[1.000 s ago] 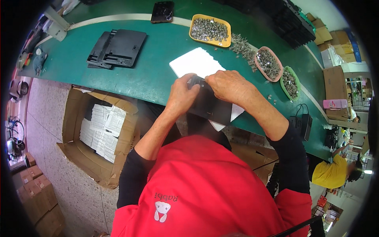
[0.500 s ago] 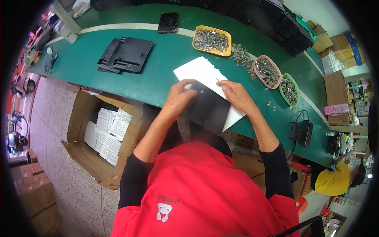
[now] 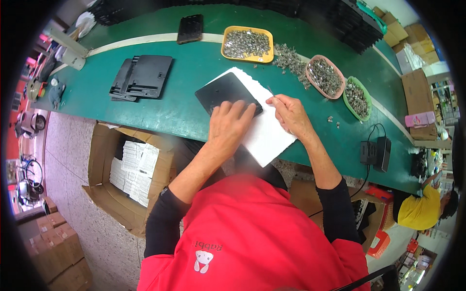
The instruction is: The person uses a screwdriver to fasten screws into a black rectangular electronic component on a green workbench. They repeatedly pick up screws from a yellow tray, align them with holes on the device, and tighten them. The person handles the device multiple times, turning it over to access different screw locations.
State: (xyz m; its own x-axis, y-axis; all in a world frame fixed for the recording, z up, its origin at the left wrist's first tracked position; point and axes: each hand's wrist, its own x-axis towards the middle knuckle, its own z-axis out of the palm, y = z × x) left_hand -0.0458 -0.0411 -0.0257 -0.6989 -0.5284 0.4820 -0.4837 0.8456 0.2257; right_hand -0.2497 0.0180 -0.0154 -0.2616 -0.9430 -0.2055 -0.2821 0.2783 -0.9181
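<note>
Left hand (image 3: 229,125): fingers over black panel (image 3: 221,91), grip cannot be told | Right hand (image 3: 290,116): pinching thin tool (image 3: 270,90) | Panel: partly over white sheet (image 3: 267,140), at surface (image 3: 179,109) | Hazard: sheet slippage could skid panel; stray tool tip could scratch it.

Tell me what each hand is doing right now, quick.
Left hand: open, resting on the black panel.
Right hand: closed, pinching a thin tool; its exact kind is too small to tell.
</note>
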